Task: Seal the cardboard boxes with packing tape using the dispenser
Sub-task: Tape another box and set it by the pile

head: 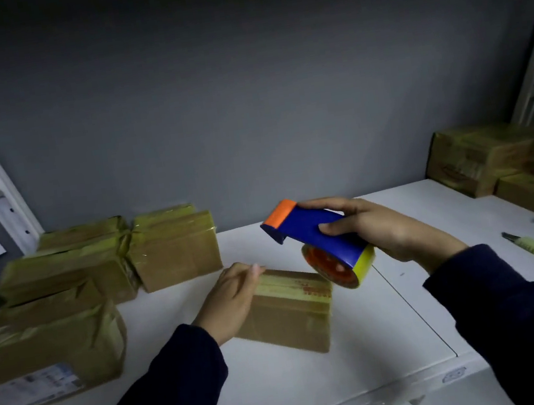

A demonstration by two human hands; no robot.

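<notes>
Blue dispenser (314, 233) in right hand (382, 227) (raised) above box (288, 316) edge

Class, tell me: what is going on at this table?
A person's right hand grips a blue tape dispenser, held in the air just above a small box on the white table. The left hand rests flat on that box. Taped boxes sit at the left and far right.
</notes>
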